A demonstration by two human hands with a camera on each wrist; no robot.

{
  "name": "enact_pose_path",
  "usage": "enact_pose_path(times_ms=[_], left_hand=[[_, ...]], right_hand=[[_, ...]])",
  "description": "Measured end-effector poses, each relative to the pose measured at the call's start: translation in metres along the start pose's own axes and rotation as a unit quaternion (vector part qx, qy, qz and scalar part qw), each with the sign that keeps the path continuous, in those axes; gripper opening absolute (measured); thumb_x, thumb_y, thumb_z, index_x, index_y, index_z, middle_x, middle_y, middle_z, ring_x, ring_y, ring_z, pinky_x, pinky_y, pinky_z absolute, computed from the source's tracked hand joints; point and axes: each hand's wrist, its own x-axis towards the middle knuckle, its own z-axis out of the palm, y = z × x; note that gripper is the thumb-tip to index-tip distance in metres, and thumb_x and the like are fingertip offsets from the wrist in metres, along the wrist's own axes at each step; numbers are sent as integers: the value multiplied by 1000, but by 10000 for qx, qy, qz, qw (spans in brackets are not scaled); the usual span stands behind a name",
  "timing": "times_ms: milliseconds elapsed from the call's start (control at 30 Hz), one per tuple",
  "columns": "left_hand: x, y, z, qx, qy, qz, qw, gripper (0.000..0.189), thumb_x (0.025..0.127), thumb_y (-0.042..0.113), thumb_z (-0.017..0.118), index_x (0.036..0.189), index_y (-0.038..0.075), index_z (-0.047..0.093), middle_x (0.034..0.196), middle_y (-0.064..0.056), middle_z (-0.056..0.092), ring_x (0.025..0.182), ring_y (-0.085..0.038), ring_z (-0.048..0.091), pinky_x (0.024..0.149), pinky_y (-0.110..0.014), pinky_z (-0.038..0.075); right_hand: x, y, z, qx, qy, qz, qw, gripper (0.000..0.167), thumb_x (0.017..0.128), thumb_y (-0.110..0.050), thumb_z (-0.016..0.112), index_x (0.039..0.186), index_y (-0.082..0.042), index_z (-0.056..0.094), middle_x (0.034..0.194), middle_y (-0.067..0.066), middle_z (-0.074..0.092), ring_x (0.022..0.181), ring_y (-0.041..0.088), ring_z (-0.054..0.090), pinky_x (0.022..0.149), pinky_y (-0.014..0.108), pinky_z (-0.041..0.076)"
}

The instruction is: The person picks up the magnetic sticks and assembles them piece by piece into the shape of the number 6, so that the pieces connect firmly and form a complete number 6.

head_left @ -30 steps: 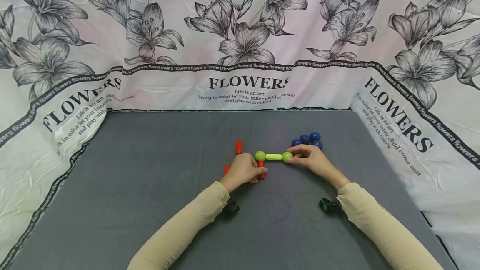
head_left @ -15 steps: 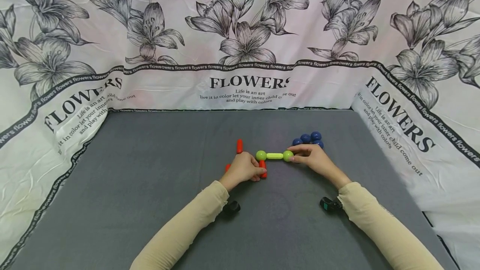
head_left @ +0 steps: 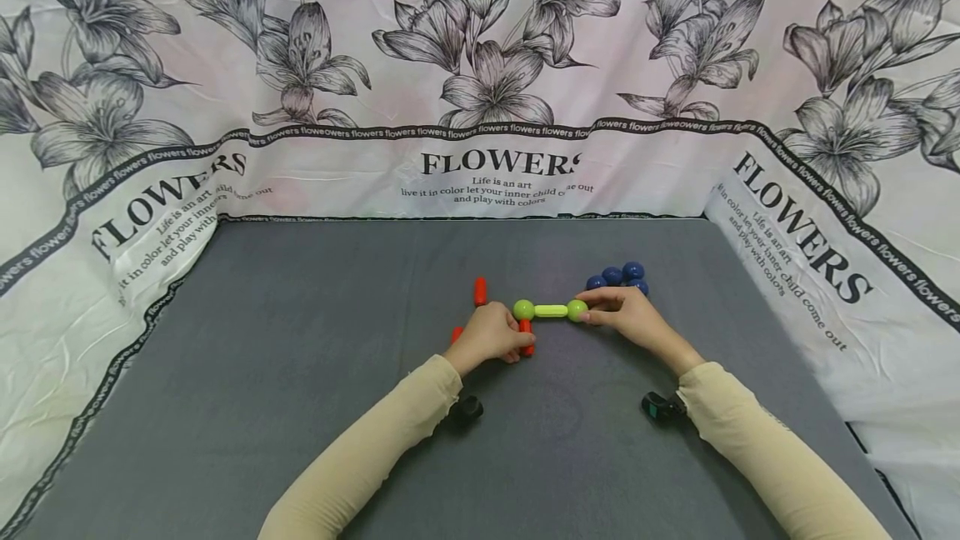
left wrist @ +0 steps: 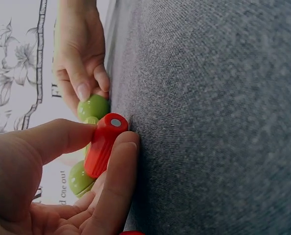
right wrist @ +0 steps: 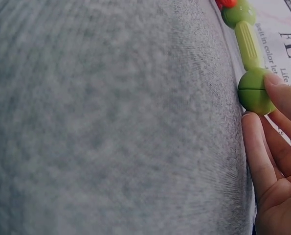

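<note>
Two green balls, a left one and a right one, are joined by a yellow-green rod on the grey table. My left hand pinches a red rod between thumb and fingers. That rod points toward me, its far end at the left green ball, and its near end shows a round silver-grey tip in the left wrist view. My right hand holds the right green ball with thumb and fingertips. A seam runs round this ball.
Several blue balls cluster just behind my right hand. Another red rod lies beyond my left hand, and a further red piece is partly hidden behind it. A flower-printed cloth borders the table at the back and sides.
Both hands keep the same holds. The head view has shifted slightly; the red rod, green balls and yellow-green rod stay in the same arrangement.
</note>
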Motion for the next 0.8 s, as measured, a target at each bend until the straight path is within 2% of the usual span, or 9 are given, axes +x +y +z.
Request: enact_pose_path(times_ms=[200,300,400,500,633,800], left_hand=[[0,-2,-1,-503,-61,25,9987,24,85,17,76,67,3,70,63,-11,73,52,-15,70,54,-28,59],[0,-4,-1,-866,-84,57,9962,17,87,12,73,86,-4,71,71,-16,75,57,-17,72,56,-28,60],[0,-4,0,-1128,-89,36,9936,28,89,10,71,108,-10,66,78,-19,75,61,-20,74,57,-28,60],[-1,-3,0,-1234,-107,-70,9923,35,90,9,70,118,-10,60,80,-20,75,61,-21,74,58,-28,60],[-2,-1,0,-1210,-137,-186,9924,31,91,8,68,116,-9,61,80,-19,75,61,-19,73,58,-28,61],[-4,3,1,-624,-71,41,9980,14,92,8,66,90,-5,69,70,-15,74,59,-20,73,55,-26,58]], right_hand=[[1,3,0,-5,17,-15,10000,36,90,-17,73,123,-4,68,114,19,72,84,6,65,68,24,52],[1,3,0,-2,23,17,10000,35,91,-18,73,123,-5,69,114,18,72,83,6,65,68,27,52],[1,3,0,13,15,20,10000,35,91,-17,72,123,-5,68,114,19,72,83,6,65,67,28,52],[1,3,0,16,15,-3,10000,35,91,-16,72,123,-4,68,113,20,72,82,6,65,65,28,52],[2,3,0,37,15,-6,10000,35,91,-16,72,124,-4,68,114,20,71,82,6,65,65,28,52],[2,5,-1,65,4,19,10000,36,91,-15,72,125,-3,67,116,21,71,82,3,65,65,27,52]])
